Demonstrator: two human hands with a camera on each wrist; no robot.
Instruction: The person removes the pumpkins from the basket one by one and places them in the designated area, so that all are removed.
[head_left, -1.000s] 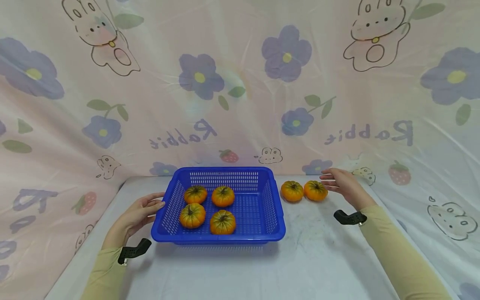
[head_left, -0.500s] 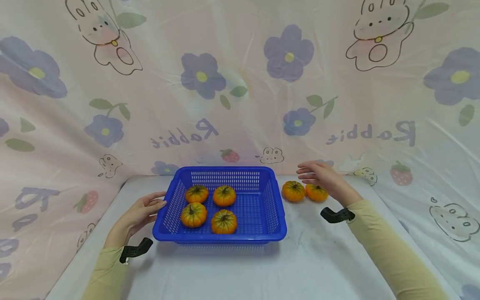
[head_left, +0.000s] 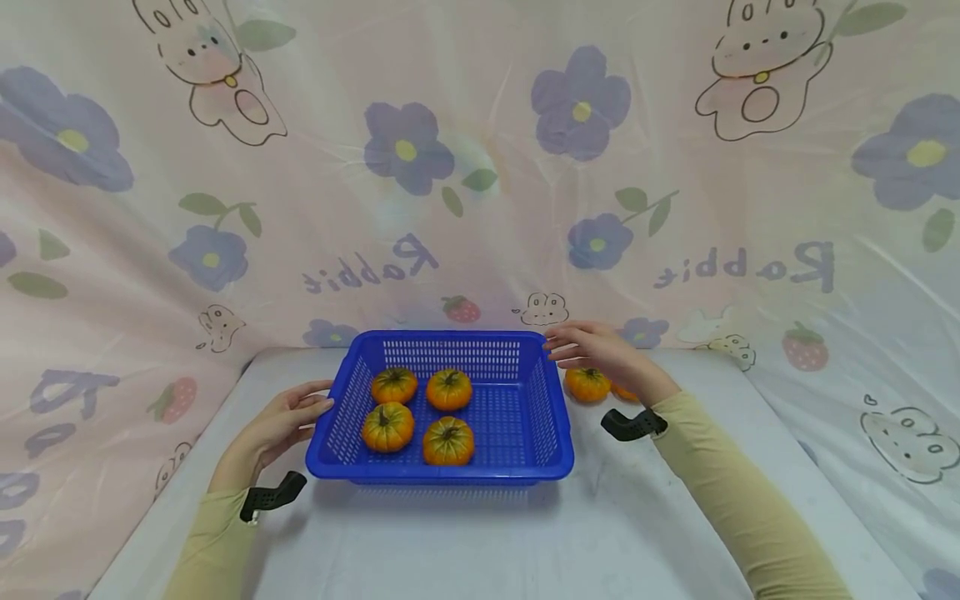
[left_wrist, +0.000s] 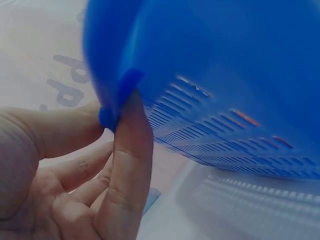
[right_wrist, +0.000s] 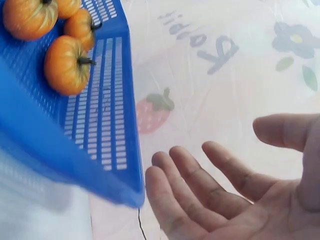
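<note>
A blue plastic basket (head_left: 438, 473) stands on the table with several small orange pumpkins in it, among them a front one (head_left: 448, 442) and a back one (head_left: 449, 390). My left hand (head_left: 279, 429) pinches the basket's left rim between thumb and index finger; the left wrist view shows the rim (left_wrist: 131, 82) between them. At the back right corner, my right hand (head_left: 600, 354) is beside the rim with fingers extended and thumb apart, holding nothing. Whether its fingertips touch the rim I cannot tell. Behind that hand, two more pumpkins are partly hidden, the nearer one (head_left: 587, 385) right beside the basket.
The white table (head_left: 450, 550) reaches forward to a hanging cloth (head_left: 480, 208) printed with rabbits, flowers and strawberries. This cloth rises close behind the basket and along both sides. A black strap mount (head_left: 633, 425) sits on the right wrist, another (head_left: 273, 496) on the left.
My right hand has moved left, from beside the outer loose pumpkin, over the pair, to the basket's right rim. The left hand keeps its hold and the basket stays in place.
</note>
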